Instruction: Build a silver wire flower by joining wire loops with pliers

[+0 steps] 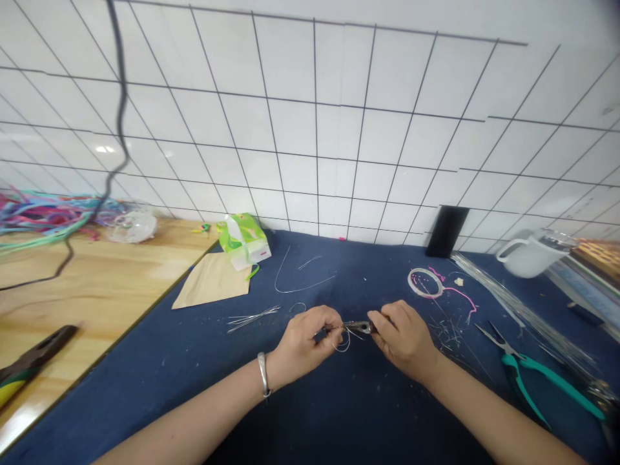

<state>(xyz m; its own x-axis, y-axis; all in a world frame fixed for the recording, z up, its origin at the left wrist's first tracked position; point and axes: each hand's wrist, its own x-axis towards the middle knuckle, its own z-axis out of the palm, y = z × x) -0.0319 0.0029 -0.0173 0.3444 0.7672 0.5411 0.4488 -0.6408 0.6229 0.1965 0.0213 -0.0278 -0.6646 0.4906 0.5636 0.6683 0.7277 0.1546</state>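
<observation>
My left hand (310, 334) pinches a thin silvery wire (343, 349), which bends into a small loop below the fingers. From the other side, my right hand (403, 337) is closed around a small pair of pliers (363, 327). The jaws point left and meet the wire close to my left fingertips; the handles are mostly hidden in my palm. Left of my hands lies a bunch of short straight wires (252, 318), with a curved wire (305, 289) behind it.
Teal-handled pliers (527, 371) and long wires (523, 310) lie at right, near a white ring dish (426, 283) and a white mug (535, 253). A black phone-like slab (446, 231) leans on the tiled wall. At left are a tissue pack (245, 240) and other pliers (36, 361).
</observation>
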